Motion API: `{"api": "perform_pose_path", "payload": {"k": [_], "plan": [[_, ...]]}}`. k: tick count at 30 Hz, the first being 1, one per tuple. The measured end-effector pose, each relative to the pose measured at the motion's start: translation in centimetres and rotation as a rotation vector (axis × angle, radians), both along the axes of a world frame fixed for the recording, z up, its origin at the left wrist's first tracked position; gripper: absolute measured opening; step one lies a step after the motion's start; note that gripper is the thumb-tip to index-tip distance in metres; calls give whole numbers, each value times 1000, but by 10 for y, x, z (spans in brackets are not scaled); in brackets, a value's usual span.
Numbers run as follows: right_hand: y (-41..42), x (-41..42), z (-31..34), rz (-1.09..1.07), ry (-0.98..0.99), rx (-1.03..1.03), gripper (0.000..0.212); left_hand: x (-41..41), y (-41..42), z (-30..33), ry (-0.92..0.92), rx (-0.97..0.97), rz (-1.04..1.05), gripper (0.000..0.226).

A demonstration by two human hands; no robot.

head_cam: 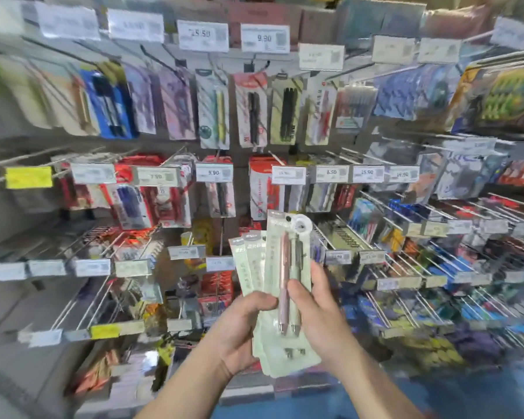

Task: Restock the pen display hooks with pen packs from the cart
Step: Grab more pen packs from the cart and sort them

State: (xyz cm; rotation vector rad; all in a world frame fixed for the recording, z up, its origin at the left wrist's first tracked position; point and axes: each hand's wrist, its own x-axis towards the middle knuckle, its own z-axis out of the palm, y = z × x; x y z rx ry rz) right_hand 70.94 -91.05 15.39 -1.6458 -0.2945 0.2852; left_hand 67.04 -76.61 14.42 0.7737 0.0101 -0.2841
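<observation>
Pen packs [280, 285] fanned low at centre before blurred display hooks [339, 237], left hand [244, 331] gripping the fan's lower edge, right hand [318, 313] pinching the front pack (pink pen inside).

Readable on price tags: top-row tag [202, 36] "15.50", next tag [265, 38] "9.90"; middle-row tags "7.90" [155, 176], "9.90" [214, 172], "8.50" [331, 172], "15.90" [367, 172], "16.90" [402, 174]. Rest blurred, unreadable.
</observation>
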Motion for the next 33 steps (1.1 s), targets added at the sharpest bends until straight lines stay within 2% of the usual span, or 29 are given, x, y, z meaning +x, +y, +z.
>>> {"api": "perform_pose_path", "payload": {"k": [1, 2, 6, 11, 15, 17, 19, 21, 23, 24, 25, 28, 31, 33], "plan": [[11, 0, 0, 13, 7, 14, 45, -2, 12, -1, 0, 11, 21, 56], [22, 1, 0, 35, 24, 32, 40, -2, 24, -2, 8, 25, 39, 57], [53, 5, 8, 86, 138, 101, 47, -2, 60, -8, 76, 58, 53, 65], [79, 17, 25, -74, 89, 27, 24, 12, 86, -14, 118, 42, 40, 74], [76, 23, 38, -39, 66, 88, 19, 29, 88, -22, 164, 52, -7, 77], [71, 35, 40, -103, 73, 88, 29, 39, 83, -26, 176, 113, -47, 77], [64, 50, 38, -203, 167, 110, 60, 48, 77, -29, 181, 193, -94, 76], [58, 68, 33, -287, 288, 231, 97, 59, 71, -31, 186, 243, -114, 72], [49, 92, 20, -339, 353, 311, 110, 72, 66, -30, 191, 251, -103, 73], [43, 107, 12, -340, 385, 355, 103, 78, 62, -29, 193, 235, -102, 73], [37, 117, 8, -306, 426, 418, 86, 86, 59, -29, 202, 218, -101, 72], [23, 136, 6, -319, 421, 409, 24, 111, 46, -27, 234, 136, -109, 74], [10, 155, 27, -311, 490, 493, 42, 142, 29, -24, 267, 83, -105, 75], [-1, 173, 24, -286, 413, 495, 24, 159, 18, -16, 269, 104, -106, 47]]}}
